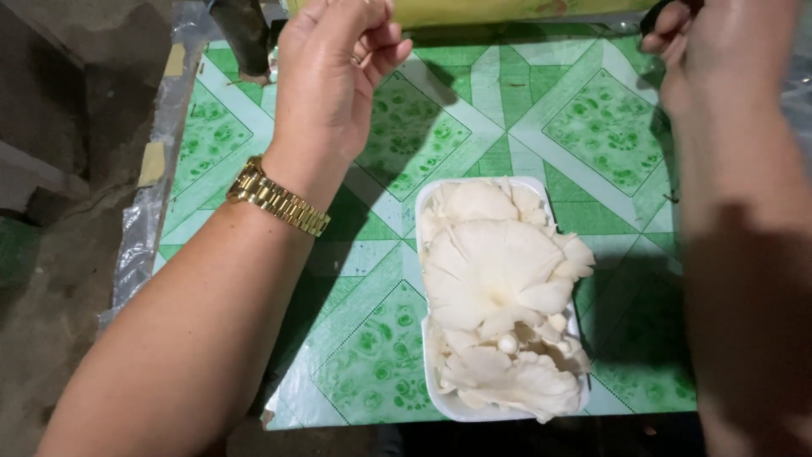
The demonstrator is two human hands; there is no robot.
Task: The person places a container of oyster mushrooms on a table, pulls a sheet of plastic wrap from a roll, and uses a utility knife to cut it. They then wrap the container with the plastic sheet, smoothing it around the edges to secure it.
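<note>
Head view shows your left hand raised over the far side of the table, fingers curled in together, pinching something too small to make out. Your right hand is up at the far right corner, also curled; whether it grips anything you cannot tell from here. A gold watch sits on your left wrist. Between your forearms, near the table's front edge, rests a white foam tray heaped with pale oyster mushrooms (untouched by either hand).
</note>
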